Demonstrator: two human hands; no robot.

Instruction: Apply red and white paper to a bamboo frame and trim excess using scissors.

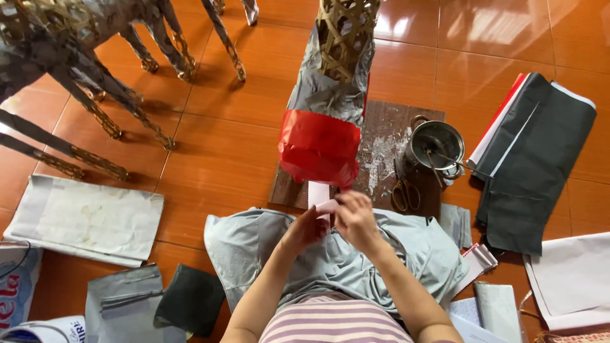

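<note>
A woven tan bamboo frame (343, 38) at twelve o'clock is wearing grey paper and a glossy red paper band (318, 149). Dark charcoal sheets (534, 165) are lying at three o'clock on orange-brown floor tiles (216, 159); a pink-and-white striped shirt (333, 321) is showing at six o'clock.

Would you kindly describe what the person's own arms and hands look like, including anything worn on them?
Both forearms are bare, with no sleeves in view. The left hand and right hand wear no gloves; no watch, bracelet or ring shows. Near the body, a pink-and-white striped garment is visible.
</note>
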